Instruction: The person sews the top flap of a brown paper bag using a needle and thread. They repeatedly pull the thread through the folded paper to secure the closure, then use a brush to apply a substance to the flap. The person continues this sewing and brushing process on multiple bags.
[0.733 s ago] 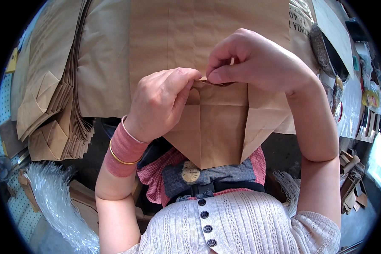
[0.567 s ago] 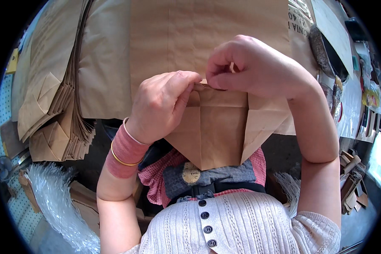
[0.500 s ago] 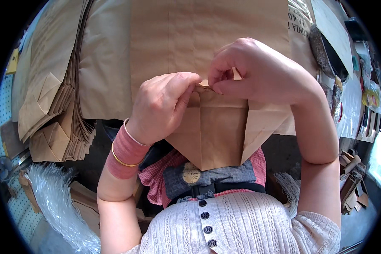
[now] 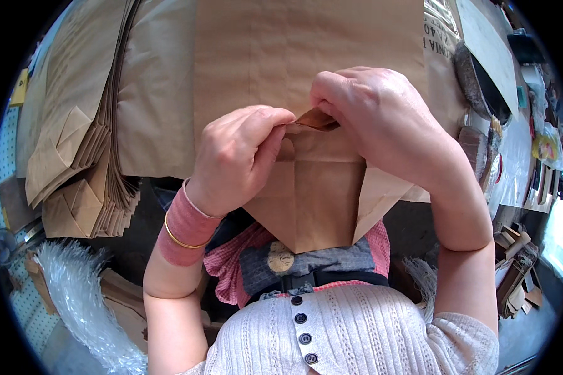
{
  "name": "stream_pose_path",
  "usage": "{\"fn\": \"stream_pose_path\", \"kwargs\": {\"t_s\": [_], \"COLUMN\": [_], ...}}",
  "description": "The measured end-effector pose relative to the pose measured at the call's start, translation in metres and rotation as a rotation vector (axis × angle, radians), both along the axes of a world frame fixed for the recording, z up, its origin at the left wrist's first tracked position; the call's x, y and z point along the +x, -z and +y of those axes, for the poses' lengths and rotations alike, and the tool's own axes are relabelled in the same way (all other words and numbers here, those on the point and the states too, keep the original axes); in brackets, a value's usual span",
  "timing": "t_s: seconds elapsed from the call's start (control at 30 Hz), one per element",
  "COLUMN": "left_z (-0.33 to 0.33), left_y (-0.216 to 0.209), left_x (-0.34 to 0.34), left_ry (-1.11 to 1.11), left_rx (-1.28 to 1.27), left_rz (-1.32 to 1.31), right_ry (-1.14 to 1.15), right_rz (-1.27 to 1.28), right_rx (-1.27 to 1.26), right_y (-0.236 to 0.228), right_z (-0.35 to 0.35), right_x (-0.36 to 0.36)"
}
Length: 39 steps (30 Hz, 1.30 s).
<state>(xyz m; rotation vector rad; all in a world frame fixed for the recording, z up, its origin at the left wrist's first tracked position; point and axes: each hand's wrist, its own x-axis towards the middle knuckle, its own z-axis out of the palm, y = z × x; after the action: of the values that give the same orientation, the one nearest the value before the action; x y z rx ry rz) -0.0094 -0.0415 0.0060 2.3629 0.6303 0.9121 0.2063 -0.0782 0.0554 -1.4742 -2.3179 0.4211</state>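
Folded brown paper [image 4: 328, 200]: between the hands, creased panel showing, lower end at the blue-grey waist cloth [image 4: 331, 260].
Left grip: hand [image 4: 234, 153] pinching the paper's top edge, thumb against forefinger.
Right grip: right hand [image 4: 381, 112] curled at the raised flap [image 4: 317, 119]; fingertips hidden, can't tell if pinching.
Good handling (judgement): left pinch firm as anchor; work flap gently along its crease; sharp tugs may tear it.
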Motion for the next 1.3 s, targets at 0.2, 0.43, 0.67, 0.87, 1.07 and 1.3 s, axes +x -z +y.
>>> {"fn": "stream_pose_path", "kwargs": {"t_s": [0.2, 0.43, 0.67, 0.87, 1.07, 1.3], "left_z": [0.001, -0.002, -0.004, -0.005, -0.003, 0.004], "left_y": [-0.002, 0.0, 0.006, 0.002, 0.0, -0.006], "left_x": [0.001, -0.002, -0.005, 0.003, 0.001, 0.001], "left_ry": [-0.014, -0.012, -0.007, -0.073, -0.095, -0.01], "left_rx": [-0.007, -0.003, 0.018, 0.037, 0.013, 0.07], "left_rz": [0.007, 0.012, -0.008, -0.036, -0.027, 0.048], "right_ry": [0.039, 0.176, 0.189, 0.344, 0.257, 0.35], "right_rz": [0.133, 0.188, 0.042, -0.197, 0.069, 0.225], "right_rx": [-0.014, -0.029, 0.08, 0.449, 0.279, 0.437], "right_y": [0.005, -0.003, -0.003, 0.008, 0.016, 0.044], "right_z": [-0.001, -0.013, -0.031, -0.031, -0.034, -0.029], "right_x": [0.003, 0.013, 0.022, -0.011, -0.036, -0.053]}}
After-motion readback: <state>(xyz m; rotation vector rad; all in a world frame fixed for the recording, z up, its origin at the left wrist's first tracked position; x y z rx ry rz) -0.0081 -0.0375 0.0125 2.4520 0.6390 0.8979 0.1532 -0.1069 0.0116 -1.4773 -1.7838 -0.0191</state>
